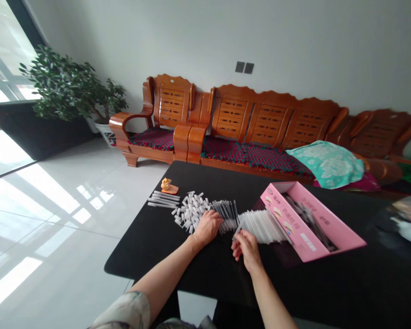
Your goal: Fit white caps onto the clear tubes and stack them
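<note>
My left hand (208, 225) rests on the black table (178, 256), fingers curled over the edge of a pile of dark thin refills (226, 210), beside a heap of small white caps (191, 211). What it grips, if anything, is hidden. My right hand (246, 246) is closed in a pinch on a clear thin tube (239, 228) at the near end of a pile of clear tubes (263, 225). A few assembled white pens (162, 200) lie in a row at the table's far left.
An open pink box (329, 228) holding dark refills lies to the right of the tubes. A small orange figure (167, 185) stands near the pens. Behind the table are wooden sofas (260, 123), a potted plant (68, 87) and a glossy tiled floor (55, 205).
</note>
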The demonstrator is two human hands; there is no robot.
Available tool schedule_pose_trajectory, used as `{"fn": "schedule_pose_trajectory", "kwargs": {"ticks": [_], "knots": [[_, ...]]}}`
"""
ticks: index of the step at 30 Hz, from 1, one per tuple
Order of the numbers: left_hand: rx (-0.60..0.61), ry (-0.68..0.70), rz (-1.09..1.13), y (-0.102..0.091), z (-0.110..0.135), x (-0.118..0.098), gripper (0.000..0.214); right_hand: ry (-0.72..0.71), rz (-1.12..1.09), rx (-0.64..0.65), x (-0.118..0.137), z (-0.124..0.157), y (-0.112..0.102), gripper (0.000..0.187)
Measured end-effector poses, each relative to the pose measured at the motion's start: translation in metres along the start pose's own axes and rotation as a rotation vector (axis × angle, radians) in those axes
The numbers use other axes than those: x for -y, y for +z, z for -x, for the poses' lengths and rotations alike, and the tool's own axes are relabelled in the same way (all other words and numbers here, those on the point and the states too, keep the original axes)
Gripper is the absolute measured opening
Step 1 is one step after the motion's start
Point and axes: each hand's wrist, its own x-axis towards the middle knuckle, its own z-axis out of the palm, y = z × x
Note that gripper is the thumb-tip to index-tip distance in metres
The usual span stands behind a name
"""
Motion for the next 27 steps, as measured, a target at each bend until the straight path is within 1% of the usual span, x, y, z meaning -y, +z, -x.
{"fn": "schedule_pose_trajectory", "kwargs": {"ticks": [5, 11, 15, 21, 27], "knots": [[0.091, 0.085, -0.067, 0.004, -0.008, 0.003, 0.021, 0.010, -0.041, 0.012, 0.002, 0.001, 0.001, 0.025], [0.140, 0.126, -0.059, -0.003, -0.004, 0.006, 0.009, 0.013, -0.066, 0.016, 0.004, 0.003, 0.001, 0.027], [0.180, 0.164, -0.068, -0.007, -0.005, 0.009, 0.011, 0.018, -0.071, 0.033, 0.004, 0.002, 0.000, 0.027], [0.186, 0.236, -0.095, -0.006, -0.009, 0.016, 0.021, 0.015, -0.099, 0.046, 0.003, 0.001, -0.001, 0.027], [0.141, 0.235, -0.084, -0.007, -0.008, 0.020, 0.022, 0.003, -0.105, 0.054, 0.004, 0.000, 0.000, 0.028]]}}
